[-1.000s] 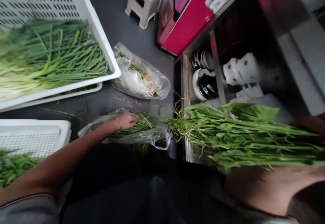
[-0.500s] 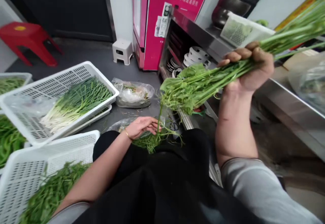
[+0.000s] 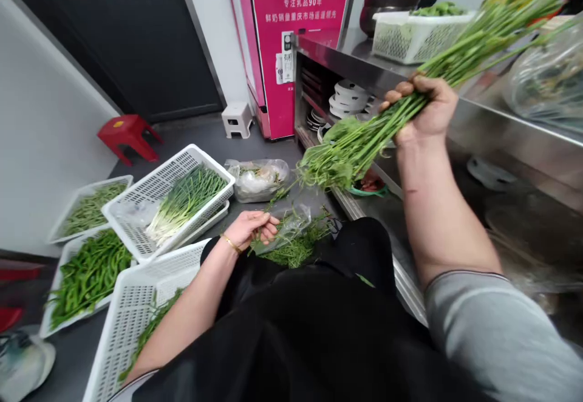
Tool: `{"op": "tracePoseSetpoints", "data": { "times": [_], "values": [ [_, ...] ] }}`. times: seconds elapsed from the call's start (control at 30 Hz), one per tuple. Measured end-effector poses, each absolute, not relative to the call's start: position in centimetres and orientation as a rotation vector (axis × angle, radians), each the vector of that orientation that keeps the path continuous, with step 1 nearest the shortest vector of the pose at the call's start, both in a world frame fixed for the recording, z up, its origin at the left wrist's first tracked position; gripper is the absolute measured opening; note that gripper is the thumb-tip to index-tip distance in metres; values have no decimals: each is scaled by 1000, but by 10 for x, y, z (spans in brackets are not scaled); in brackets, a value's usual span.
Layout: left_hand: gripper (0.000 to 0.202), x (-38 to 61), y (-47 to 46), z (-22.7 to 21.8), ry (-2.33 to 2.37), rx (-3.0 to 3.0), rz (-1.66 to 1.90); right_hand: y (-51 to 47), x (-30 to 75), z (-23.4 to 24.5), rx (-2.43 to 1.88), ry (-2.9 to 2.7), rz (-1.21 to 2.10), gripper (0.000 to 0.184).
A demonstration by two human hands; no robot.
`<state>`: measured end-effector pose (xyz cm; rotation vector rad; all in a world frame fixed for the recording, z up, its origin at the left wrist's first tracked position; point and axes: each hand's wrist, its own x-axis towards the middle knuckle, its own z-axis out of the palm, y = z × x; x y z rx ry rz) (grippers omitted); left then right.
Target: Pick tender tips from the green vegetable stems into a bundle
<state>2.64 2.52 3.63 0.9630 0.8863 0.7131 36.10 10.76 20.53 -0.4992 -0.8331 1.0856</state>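
1. Head view: the right hand [image 3: 428, 104] is closed around the leafy bunch [image 3: 341, 153], which crosses the front edge of the metal surface [image 3: 353, 47] in view.
2. The left hand [image 3: 255, 229] has its fingers curled, beside the plastic bag [image 3: 297, 218]; whether it pinches something, one cannot tell.
3. If the grip loosens, stems could slip to the floor [image 3: 198, 135]; a wide swing might knock the white basket [image 3: 403, 40].

There's the pink cabinet [image 3: 296, 50] standing tall, a small white stool [image 3: 235, 118] just beside it, a red stool [image 3: 125, 134] near the dark door [image 3: 121, 37]! Scallions [image 3: 191, 197] lie in a white crate [image 3: 157, 177], green peppers [image 3: 95, 268] next to them; white dishes [image 3: 347, 99] sit stacked under the steel counter [image 3: 348, 50].
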Motion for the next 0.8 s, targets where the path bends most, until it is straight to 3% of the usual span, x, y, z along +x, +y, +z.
{"op": "tracePoseSetpoints", "data": {
  "times": [0.13,0.23,0.3,0.43,0.53,0.7,0.8],
  "values": [
    [22,-4,32,25,998,908,725,104,400,219,-523,-698,951,52],
    [19,-22,38,18,1104,754,832,89,413,222,-507,-724,924,59],
    [20,-24,41,18,1107,668,964,77,408,215,-518,-852,942,49],
    [21,-3,45,26,1004,600,1156,54,352,169,-766,-1188,861,11],
    [19,23,45,34,968,600,1172,45,286,123,-1077,-1580,965,18],
    [10,45,41,43,965,611,1274,58,213,67,-922,-2013,968,18],
    [24,42,44,42,961,527,1485,60,198,45,-1028,-1911,1142,17]
  ]
}}
